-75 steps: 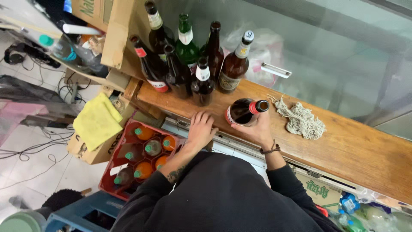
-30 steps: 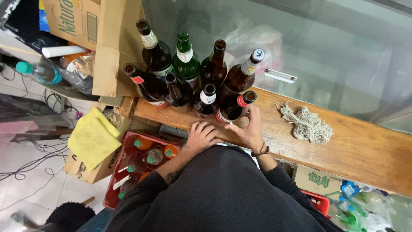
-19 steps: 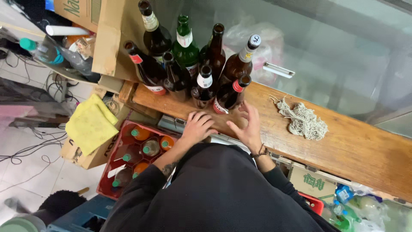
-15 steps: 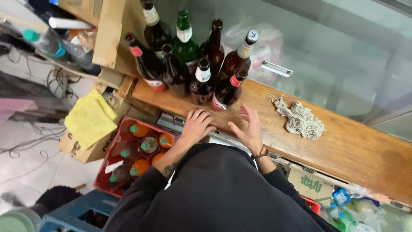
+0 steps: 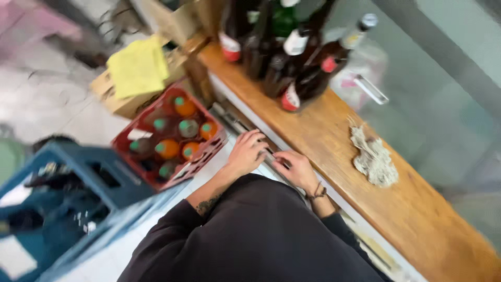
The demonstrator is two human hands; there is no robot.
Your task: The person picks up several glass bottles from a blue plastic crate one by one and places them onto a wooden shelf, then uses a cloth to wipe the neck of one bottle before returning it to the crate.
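Along the right side of the view runs the long wooden bench point(image 5: 417, 209), slanting from the upper middle down to the lower right corner, and every other thing sits relative to it. Off its near edge, low to the left, stands a blue crate point(image 5: 78, 193), and between that and the bench sits a red crate point(image 5: 172, 136) packed with bottles whose caps show orange and green. Beyond the red crate, farther from the bench, a cardboard box point(image 5: 117, 102) carries a yellow cloth point(image 5: 138, 68) on top. At the bench's far end a cluster of dark bottles point(image 5: 292, 57) stands together, brown and green, one leaning toward the middle of the board. Farther down the bench top, well apart from the bottles, lies a frayed pale rag point(image 5: 373, 159). At the bench's near edge both hands rest side by side: the left hand point(image 5: 246, 154) and the right hand point(image 5: 295, 169), each with fingers loosely spread and laid flat on the edge strip, the grip apart and clamped on nothing. The view is blurred.
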